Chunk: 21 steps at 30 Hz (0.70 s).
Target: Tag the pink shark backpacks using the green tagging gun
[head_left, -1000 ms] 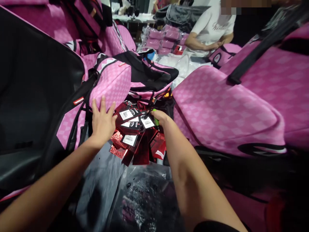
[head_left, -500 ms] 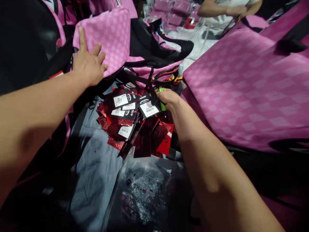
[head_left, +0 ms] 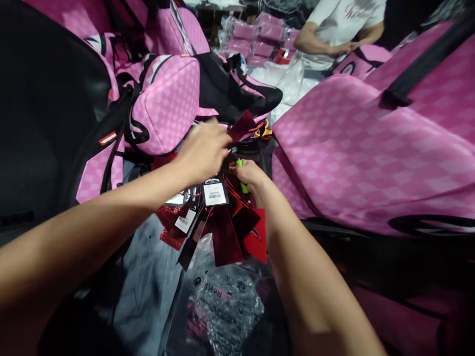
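Observation:
My left hand (head_left: pixel 207 151), blurred by motion, is closed on a dark red hang tag (head_left: pixel 242 128) that sticks out beyond its fingertips. Close beside it, my right hand (head_left: pixel 249 175) is wrapped round a slim bright green object (head_left: pixel 244 188) whose kind I cannot make out. Below both hands spreads a fanned pile of red and black hang tags (head_left: pixel 224 237), several with white barcode labels. A black tag with a white label (head_left: pixel 214 194) lies near the top of the pile. My left forearm covers part of it.
Pink checkered bags stand at left (head_left: pixel 168 106) and right (head_left: pixel 345 148). A clear plastic bag (head_left: pixel 222 306) lies in front, over grey cloth (head_left: pixel 148 277). Wrapped pink packs (head_left: pixel 260 37) are stacked behind. Across from me, a person in a white shirt (head_left: pixel 334 29) handles a pink item.
My left hand has left the pink bag and moved right to the tags, where it now holds a red one. My right hand stays on the green object. The view has tilted up somewhat.

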Motion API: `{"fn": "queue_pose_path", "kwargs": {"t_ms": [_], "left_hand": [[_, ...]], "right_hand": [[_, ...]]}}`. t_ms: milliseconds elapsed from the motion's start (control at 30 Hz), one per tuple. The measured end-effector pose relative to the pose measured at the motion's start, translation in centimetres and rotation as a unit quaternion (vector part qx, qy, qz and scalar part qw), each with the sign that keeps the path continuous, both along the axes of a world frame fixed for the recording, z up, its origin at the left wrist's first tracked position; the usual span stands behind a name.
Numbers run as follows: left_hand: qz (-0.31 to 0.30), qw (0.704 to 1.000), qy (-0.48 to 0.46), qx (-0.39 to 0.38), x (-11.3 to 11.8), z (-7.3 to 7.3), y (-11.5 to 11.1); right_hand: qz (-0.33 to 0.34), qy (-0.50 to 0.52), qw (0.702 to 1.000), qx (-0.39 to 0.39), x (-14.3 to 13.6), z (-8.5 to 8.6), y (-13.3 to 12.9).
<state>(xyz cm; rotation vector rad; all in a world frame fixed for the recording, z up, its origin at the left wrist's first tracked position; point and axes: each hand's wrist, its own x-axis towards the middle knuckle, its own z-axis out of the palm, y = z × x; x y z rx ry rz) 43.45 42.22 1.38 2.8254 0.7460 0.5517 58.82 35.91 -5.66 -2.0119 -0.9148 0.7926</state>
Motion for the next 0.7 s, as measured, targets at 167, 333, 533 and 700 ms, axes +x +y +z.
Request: {"fn": "queue_pose_path", "kwargs": {"t_ms": [167,333,533,700], "left_hand": [[-0.015,0.983,-0.006,-0.183,-1.9,-2.5,-1.5],[0.048,0.976,-0.123,-0.17,-10.0,-2.2,-4.4],[0.075,0.945,-0.128,-0.29,-19.2,0.0,-10.1],[0.06,0.954,-0.062,-0.287,-19.9,1.3,-11.2]], "right_hand": [[0.018,-0.125,0.992,0.0,-3.4,4.1,-0.7],[0.137,-0.313,0.94,0.022,-11.7,10.2,-4.2],[0.3,-0.345,0.889,-0.023,-19.3,14.3,-9.5],[0.328,-0.315,0.889,-0.059,-20.2,14.9,-10.6]]}}
